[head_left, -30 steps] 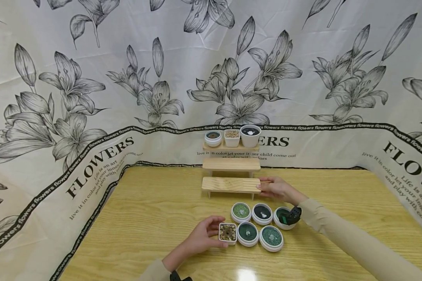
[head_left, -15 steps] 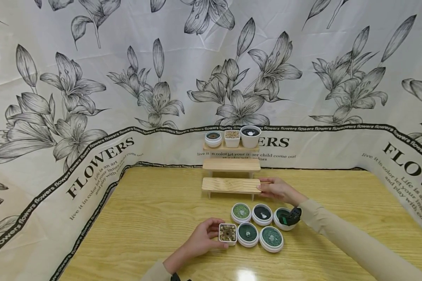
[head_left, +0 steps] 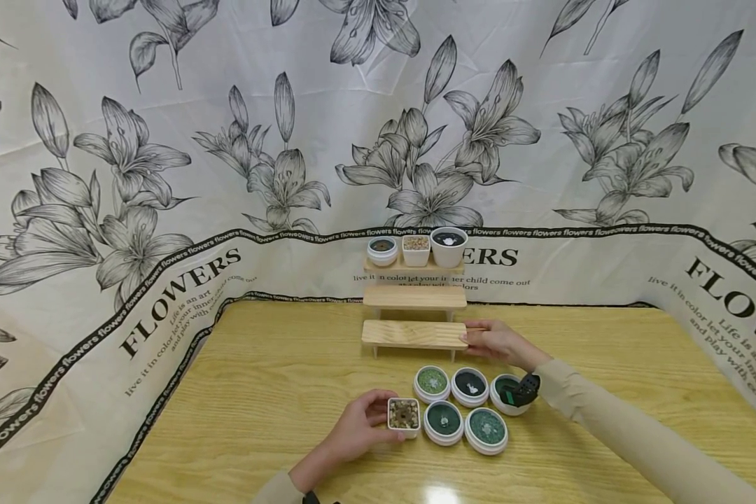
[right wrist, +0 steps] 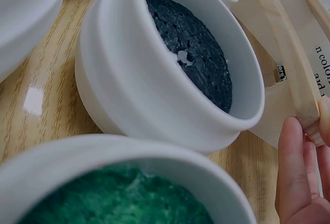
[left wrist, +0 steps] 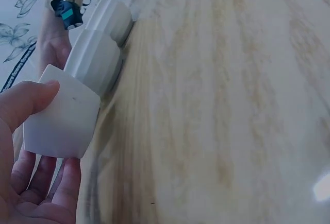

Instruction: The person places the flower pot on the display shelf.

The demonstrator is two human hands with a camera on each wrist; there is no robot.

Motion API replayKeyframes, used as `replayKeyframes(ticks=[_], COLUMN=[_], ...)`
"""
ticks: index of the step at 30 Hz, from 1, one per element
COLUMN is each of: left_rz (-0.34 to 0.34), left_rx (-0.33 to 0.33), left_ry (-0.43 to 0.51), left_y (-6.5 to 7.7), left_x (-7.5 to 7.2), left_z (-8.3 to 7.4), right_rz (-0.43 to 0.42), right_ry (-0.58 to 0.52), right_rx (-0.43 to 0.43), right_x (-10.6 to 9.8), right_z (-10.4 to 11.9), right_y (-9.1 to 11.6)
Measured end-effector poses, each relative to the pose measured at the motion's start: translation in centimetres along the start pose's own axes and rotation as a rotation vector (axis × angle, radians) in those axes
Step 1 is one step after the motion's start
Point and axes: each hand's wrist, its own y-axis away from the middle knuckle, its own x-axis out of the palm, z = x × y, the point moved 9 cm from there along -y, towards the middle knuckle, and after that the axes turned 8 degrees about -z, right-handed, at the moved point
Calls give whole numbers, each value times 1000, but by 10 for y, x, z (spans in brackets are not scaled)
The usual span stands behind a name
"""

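Observation:
My left hand [head_left: 359, 428] grips a small square white pot [head_left: 404, 418] filled with brown and tan pebbles. In the left wrist view the thumb presses one side of this square pot [left wrist: 62, 118] and the fingers curl round the other. My right hand [head_left: 500, 343] pinches the right end of the lowest wooden shelf board [head_left: 414, 334] of a three-step stand. Thumb and fingers meet at the board's end [right wrist: 304, 105] in the right wrist view. Beside the square pot stand round white pots, among them one with dark green filling [head_left: 444, 420] and one with teal filling [head_left: 486, 428].
Behind these are a light green pot [head_left: 432, 382], a black-filled pot [head_left: 470, 385] and another green pot [head_left: 509, 393], partly under the right wrist. Three white pots, one a tall pot [head_left: 449, 246], stand on the top shelf. A flower-printed cloth [head_left: 290, 266] hangs behind the wooden table [head_left: 258, 378].
My left hand has shifted slightly left with the square pot, and a small gap now shows between it and the dark green pot. The right hand stays on the shelf board.

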Motion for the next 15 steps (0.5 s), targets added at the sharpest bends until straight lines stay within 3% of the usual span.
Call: replayKeyframes(ticks=[15], left_rz=[-45], left_rx=[23], left_ry=[-98], left_y=[-19], left_x=[-14], left_z=[-22], right_rz=[36], right_ry=[-8], right_rx=[-21], right_x=[0], right_z=[-1], right_y=[0])
